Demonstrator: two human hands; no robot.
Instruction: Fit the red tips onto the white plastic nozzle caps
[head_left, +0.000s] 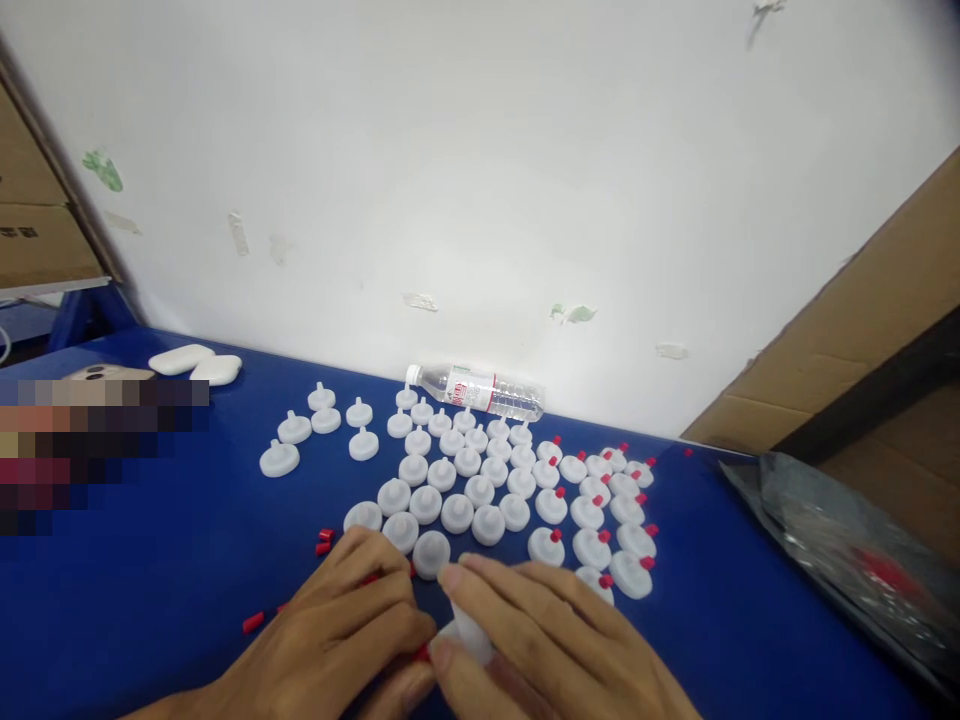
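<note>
My left hand [341,635] and my right hand [555,645] meet at the near edge of a blue table [150,580]. Between their fingers sits a white round plastic disc part [469,632], pinched by my right hand, with a small red cap [422,653] at my left fingertips. Just beyond the hands lie several white disc parts [442,490] in rows. The discs on the right [600,505] carry red caps; those on the left [300,435] have none.
Loose red caps [252,622] lie left of my hands. A clear water bottle [480,390] lies against the white wall. A phone and white earbud cases [195,362] sit far left. A grey plastic bag [847,540] and cardboard boxes [847,330] stand at right.
</note>
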